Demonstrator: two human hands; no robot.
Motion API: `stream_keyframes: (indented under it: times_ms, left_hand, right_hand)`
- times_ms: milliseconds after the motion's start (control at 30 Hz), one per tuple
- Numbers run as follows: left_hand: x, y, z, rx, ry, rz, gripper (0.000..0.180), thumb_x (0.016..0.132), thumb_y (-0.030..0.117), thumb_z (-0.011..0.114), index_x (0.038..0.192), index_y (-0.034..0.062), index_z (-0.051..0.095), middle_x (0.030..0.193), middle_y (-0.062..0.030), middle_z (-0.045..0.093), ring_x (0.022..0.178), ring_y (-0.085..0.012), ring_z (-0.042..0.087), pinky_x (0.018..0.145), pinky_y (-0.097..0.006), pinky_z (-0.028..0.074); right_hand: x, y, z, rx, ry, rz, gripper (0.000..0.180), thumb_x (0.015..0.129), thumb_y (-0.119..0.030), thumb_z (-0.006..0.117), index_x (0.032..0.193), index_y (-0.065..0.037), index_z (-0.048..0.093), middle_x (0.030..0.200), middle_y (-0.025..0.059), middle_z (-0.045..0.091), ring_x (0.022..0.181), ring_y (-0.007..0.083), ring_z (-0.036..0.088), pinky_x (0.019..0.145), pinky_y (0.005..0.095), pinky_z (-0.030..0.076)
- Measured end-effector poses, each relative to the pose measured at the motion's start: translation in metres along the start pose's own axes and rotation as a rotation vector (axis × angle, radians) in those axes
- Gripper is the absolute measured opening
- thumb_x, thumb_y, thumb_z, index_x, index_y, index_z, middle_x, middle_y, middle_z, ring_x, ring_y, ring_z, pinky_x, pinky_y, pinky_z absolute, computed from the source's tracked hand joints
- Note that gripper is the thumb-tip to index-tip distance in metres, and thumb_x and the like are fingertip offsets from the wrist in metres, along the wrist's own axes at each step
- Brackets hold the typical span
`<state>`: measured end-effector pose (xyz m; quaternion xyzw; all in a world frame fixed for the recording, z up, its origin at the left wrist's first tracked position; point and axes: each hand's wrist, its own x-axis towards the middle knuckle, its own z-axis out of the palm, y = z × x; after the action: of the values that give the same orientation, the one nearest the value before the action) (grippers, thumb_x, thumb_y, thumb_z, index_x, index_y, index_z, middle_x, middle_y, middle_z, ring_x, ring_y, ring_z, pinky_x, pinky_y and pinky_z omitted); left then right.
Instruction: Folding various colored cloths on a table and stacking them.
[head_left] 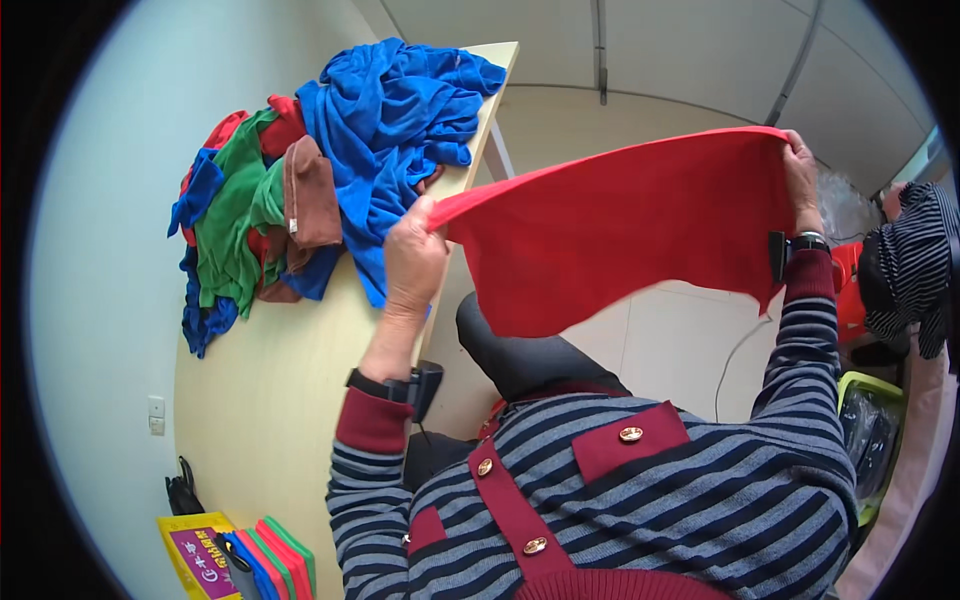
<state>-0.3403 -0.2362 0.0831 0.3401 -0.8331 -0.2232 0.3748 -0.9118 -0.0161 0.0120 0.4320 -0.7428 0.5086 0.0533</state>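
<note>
A red cloth (620,225) is stretched in the air between my two hands, its upper edge pulled fairly taut and its lower edge hanging in a wavy line. My left hand (413,262) is closed on the cloth's left corner, over the table's edge. At the opposite upper corner, my right hand (799,178) grips the same cloth, farther out to the right. Beyond my left hand, a heap of rumpled cloths lies on the table, with a big blue cloth (385,130), a green cloth (228,225) and a brown cloth (312,195) among them.
The pale wooden table (275,390) runs along the wall at left. Near its front end are a stack of folded coloured cloths (285,560) and a yellow-purple package (195,550). To my right stand a green basket (868,385) and a striped fabric item (905,260). A cable (728,365) trails over the floor.
</note>
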Motion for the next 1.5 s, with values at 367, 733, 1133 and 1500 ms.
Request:
stream_keyframes:
  times_ms: [367, 733, 1133, 1500]
  left_hand:
    - [-0.113, 0.005, -0.157, -0.170, -0.351, -0.333, 0.009, 0.095, 0.008, 0.057, 0.092, 0.0018, 0.063, 0.079, -0.0022, 0.061, 0.073, -0.0097, 0.057, 0.066, -0.027, 0.046]
    - [-0.367, 0.068, -0.392, -0.622, 0.901, -0.251, 0.034, 0.094, 0.018, 0.062, 0.121, -0.0023, 0.063, 0.121, -0.0147, 0.067, 0.113, -0.0289, 0.062, 0.104, -0.042, 0.046]
    - [-0.531, 0.121, -0.442, -0.891, 1.243, -0.505, 0.047, 0.098, 0.030, 0.062, 0.132, -0.0008, 0.055, 0.129, -0.0146, 0.062, 0.121, -0.0279, 0.059, 0.107, -0.043, 0.044]
    - [-0.521, 0.155, -0.435, -0.234, 1.240, -0.913, 0.045, 0.099, 0.028, 0.061, 0.130, -0.0058, 0.056, 0.123, -0.0112, 0.065, 0.114, -0.0182, 0.061, 0.101, -0.034, 0.046]
  right_hand:
    - [0.030, -0.085, 0.028, 0.269, -0.489, -0.026, 0.013, 0.099, -0.010, 0.053, 0.094, -0.003, 0.063, 0.082, -0.0055, 0.059, 0.079, 0.0031, 0.053, 0.070, 0.0227, 0.046]
    - [-0.002, -0.425, 0.152, 0.320, -0.771, -0.584, 0.018, 0.100, -0.021, 0.058, 0.100, -0.004, 0.064, 0.084, -0.0021, 0.060, 0.075, 0.0050, 0.055, 0.072, 0.0215, 0.047]
    - [-0.107, -0.576, 0.257, 0.383, -1.114, -1.246, 0.014, 0.091, -0.013, 0.063, 0.096, -0.001, 0.069, 0.084, 0.0042, 0.068, 0.078, 0.0136, 0.061, 0.075, 0.0272, 0.049]
    - [-0.130, -0.596, 0.278, -0.145, -1.019, -0.939, 0.024, 0.083, -0.029, 0.074, 0.095, -0.008, 0.072, 0.073, 0.0024, 0.069, 0.069, 0.0173, 0.066, 0.061, 0.0321, 0.052]
